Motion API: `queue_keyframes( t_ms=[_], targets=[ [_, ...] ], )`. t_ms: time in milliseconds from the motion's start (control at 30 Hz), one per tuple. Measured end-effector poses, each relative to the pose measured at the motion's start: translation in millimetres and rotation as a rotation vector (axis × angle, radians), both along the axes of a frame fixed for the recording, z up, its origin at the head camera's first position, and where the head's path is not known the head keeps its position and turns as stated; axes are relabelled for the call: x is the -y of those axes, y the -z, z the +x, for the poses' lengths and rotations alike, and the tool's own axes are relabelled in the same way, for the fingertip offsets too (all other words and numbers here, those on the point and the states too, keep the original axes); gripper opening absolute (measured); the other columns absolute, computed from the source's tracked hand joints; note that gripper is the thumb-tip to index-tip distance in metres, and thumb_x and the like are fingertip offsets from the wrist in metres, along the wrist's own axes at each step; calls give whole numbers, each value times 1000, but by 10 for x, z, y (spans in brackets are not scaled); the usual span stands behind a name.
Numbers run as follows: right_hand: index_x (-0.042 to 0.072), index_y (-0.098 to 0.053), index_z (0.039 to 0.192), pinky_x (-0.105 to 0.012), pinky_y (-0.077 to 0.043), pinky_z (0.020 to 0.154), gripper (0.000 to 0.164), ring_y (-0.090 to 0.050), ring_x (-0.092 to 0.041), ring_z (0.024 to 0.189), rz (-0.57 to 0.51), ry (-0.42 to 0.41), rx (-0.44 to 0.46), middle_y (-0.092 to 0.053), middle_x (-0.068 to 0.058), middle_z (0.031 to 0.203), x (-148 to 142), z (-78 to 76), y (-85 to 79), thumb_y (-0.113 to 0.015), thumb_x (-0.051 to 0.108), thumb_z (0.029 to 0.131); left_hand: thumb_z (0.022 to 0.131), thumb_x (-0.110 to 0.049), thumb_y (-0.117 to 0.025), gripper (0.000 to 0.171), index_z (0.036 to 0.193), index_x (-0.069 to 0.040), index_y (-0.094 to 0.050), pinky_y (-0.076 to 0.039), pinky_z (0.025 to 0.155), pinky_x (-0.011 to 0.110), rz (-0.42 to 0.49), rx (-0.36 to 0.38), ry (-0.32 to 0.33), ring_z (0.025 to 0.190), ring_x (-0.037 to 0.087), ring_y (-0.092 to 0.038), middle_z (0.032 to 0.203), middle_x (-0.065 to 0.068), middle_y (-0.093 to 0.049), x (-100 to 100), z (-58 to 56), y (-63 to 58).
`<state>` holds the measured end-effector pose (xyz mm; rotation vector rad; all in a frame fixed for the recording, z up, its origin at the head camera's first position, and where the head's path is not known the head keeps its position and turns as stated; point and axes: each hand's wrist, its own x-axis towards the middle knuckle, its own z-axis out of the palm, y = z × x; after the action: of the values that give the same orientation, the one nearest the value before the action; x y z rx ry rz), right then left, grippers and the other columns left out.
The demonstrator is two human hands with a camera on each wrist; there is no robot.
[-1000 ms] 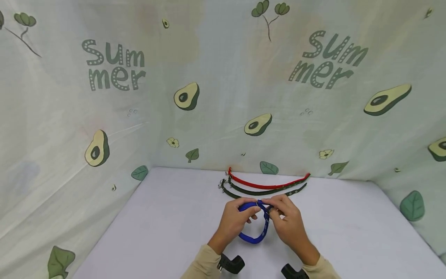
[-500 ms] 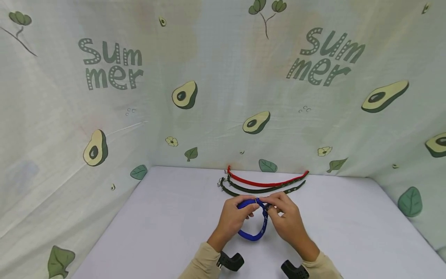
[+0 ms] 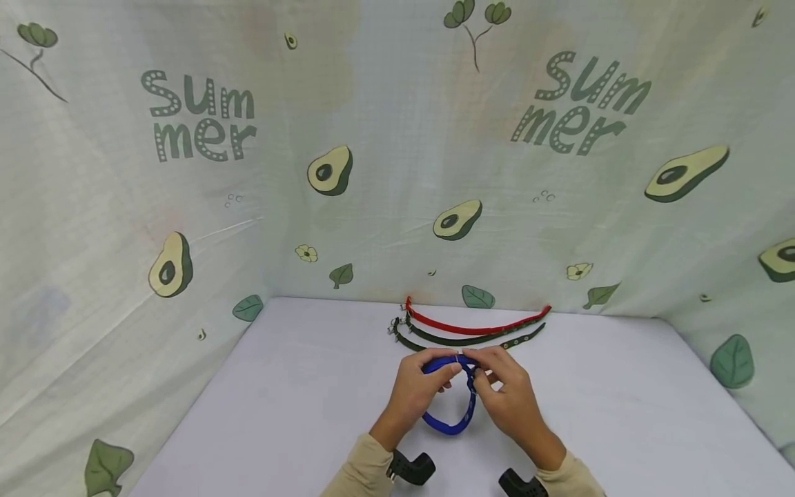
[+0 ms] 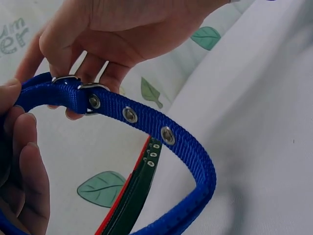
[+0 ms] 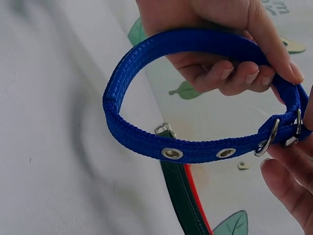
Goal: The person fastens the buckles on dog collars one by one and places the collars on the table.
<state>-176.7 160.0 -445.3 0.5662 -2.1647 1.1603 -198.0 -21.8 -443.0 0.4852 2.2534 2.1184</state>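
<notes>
A blue webbing pet collar (image 3: 451, 429) is held as a loop above the table by both hands. My left hand (image 3: 413, 386) pinches the band at its upper left, thumb toward me. My right hand (image 3: 511, 392) pinches the collar close to its metal buckle (image 5: 298, 121). Metal eyelets (image 4: 129, 114) line the band, and a metal D-ring (image 5: 269, 142) sits beside the buckle. In the right wrist view, left fingers (image 5: 244, 73) curl under the plain padded stretch. Strap layers overlap at the buckle, partly covered by fingertips.
Behind the hands, a red collar (image 3: 472, 330) and dark green collars (image 3: 450, 341) lie side by side on the white table (image 3: 298, 414). A printed cloth (image 3: 385, 138) hangs as a wall behind and around them. Black wrist devices (image 3: 415, 469) sit below the sleeves.
Right-hand fingers have shifted slightly left and inward at the buckle. The left hand keeps its hold, and the loop stays in nearly the same place. The head view has tilted a little.
</notes>
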Motion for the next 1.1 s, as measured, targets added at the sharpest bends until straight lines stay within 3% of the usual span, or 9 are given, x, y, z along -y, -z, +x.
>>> queue_keyframes(
  t_ms=[233,367,600,800,1100],
  targets=[
    [6,-65,109,-26,-55,62,29,-64,-12,82,-118,38,108,-68,0,95,28,21,-26,-70,-8,84,96,-33,-69,31,118,-10,-70,-58,68,29,39,-22,26,75,17,-66,91,3,-70,8,5,-1],
    [6,-67,110,-26,-54,62,24,-63,-12,83,-124,34,129,-68,1,96,38,20,-24,-70,-4,88,99,-31,-66,27,116,-10,-69,-57,65,27,76,-34,23,73,16,-65,93,3,-72,-5,10,-11],
    [11,-67,124,-24,-53,61,38,-59,-8,77,-54,-20,70,-67,2,103,64,53,15,-77,6,88,100,-25,-63,23,112,-6,-65,-57,55,31,81,-41,61,69,16,-66,86,4,-70,-40,43,-8],
    [14,-71,118,-21,-55,65,31,-63,-10,81,-66,-63,24,-69,0,108,91,44,52,-76,6,89,102,-19,-59,21,112,-1,-61,-56,49,31,111,-53,110,67,16,-65,86,6,-69,-61,53,-13],
    [10,-71,117,-23,-55,62,27,-65,-11,80,-114,-99,48,-71,-4,109,97,39,62,-72,3,92,102,-16,-57,20,113,0,-61,-55,48,30,131,-33,118,66,15,-64,89,9,-68,-49,60,-6]
  ],
)
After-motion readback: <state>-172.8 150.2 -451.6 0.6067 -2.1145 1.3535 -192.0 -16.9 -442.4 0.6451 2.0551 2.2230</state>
